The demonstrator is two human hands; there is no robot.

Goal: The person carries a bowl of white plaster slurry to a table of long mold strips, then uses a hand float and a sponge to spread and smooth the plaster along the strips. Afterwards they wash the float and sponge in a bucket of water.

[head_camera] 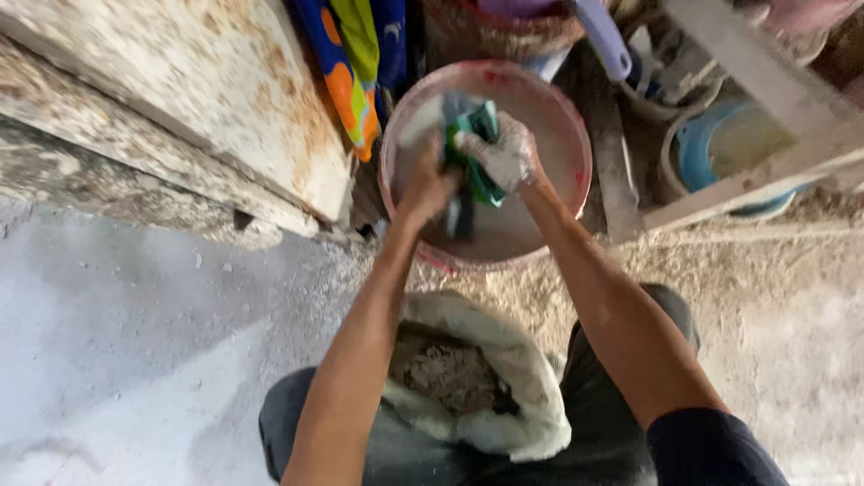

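A round red bucket (576, 135) with grey cloudy water stands on the floor ahead of me. Both my hands are inside its rim. My right hand (500, 153), coated in pale grey dust, grips a green cloth (483, 121) from the right. My left hand (427, 184) holds the same cloth from the left, where it hangs down dark and wet toward the water. Between my knees sits an open white sack (513, 378) with grey-brown lumpy powder (450, 373) inside.
A weathered, rust-stained slab (198, 99) leans at the left. A bright orange, blue and green cloth (355, 63) hangs behind the bucket. A blue basin (697, 153) and pale wooden bars (765, 166) stand at the right. The floor (117, 333) is dusty grey concrete.
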